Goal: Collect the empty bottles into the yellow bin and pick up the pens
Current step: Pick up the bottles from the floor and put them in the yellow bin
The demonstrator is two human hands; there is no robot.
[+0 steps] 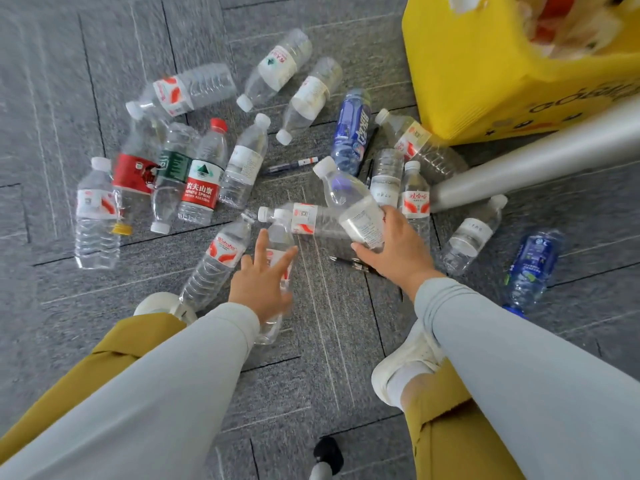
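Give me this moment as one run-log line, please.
right hand: grips clear bottle | left hand: open over floor bottle | yellow bin: top right

Grey carpet, silver pole, perhaps a caster

This looks like an office or a similar workroom, indoors. The floor is covered in grey carpet tiles with dark seams, the sort laid in workplaces. A thick metal tube, perhaps a furniture leg, slants down to the carpet at right, and a black caster shows at the bottom edge. Pens lie among bottles near a yellow bin.
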